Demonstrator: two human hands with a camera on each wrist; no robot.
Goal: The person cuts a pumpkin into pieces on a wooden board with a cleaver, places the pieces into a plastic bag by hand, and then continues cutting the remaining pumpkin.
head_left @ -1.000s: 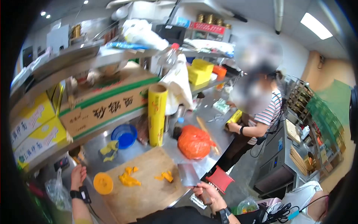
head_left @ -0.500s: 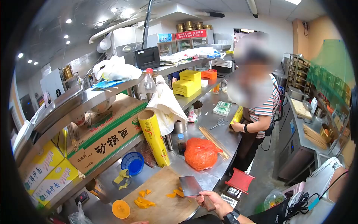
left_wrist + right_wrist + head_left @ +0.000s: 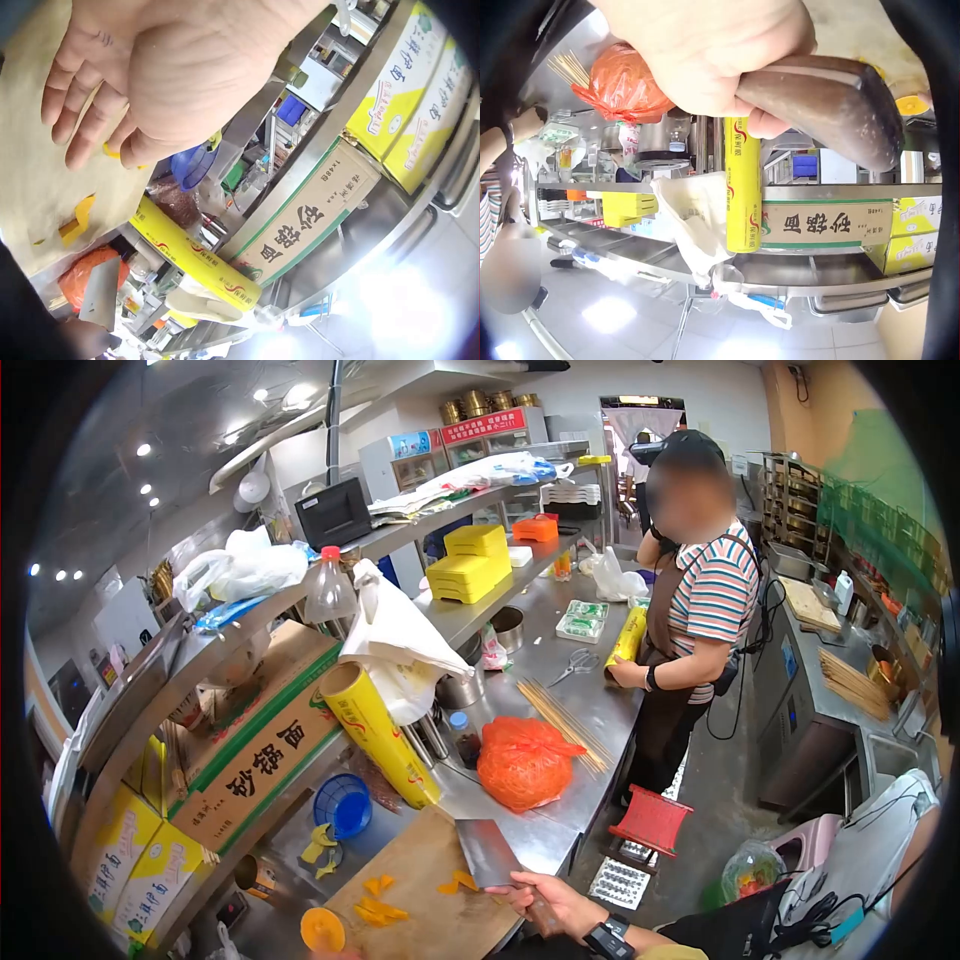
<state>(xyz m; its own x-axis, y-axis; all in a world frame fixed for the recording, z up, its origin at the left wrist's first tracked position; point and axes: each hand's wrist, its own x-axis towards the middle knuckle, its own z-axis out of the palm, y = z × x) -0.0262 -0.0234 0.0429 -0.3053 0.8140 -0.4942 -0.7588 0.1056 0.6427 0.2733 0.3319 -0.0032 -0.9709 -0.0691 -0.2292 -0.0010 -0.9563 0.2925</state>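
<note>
The right hand (image 3: 560,905) grips the brown wooden handle of a cleaver (image 3: 487,852), its broad blade over the right part of a wooden cutting board (image 3: 430,910). In the right wrist view the right hand (image 3: 705,56) wraps the handle (image 3: 825,105). Orange pieces (image 3: 380,910) lie in two groups on the board. A round orange cut piece (image 3: 322,930) sits at its left edge. Beside that piece, the left hand (image 3: 340,954) barely shows at the bottom edge; in the left wrist view the left hand (image 3: 165,67) has loosely extended fingers and holds nothing.
Behind the board stand a blue basket (image 3: 343,806), peelings (image 3: 320,848), a yellow film roll (image 3: 380,735) and a red bag (image 3: 525,763). Skewers (image 3: 565,725) and scissors (image 3: 576,665) lie farther right. A person in a striped shirt (image 3: 715,600) stands at the counter's right side, near a red stool (image 3: 650,820).
The head view has turned, bringing the other person into fuller view. The left hand has dropped to the bottom edge of the head view. The right hand still grips the cleaver.
</note>
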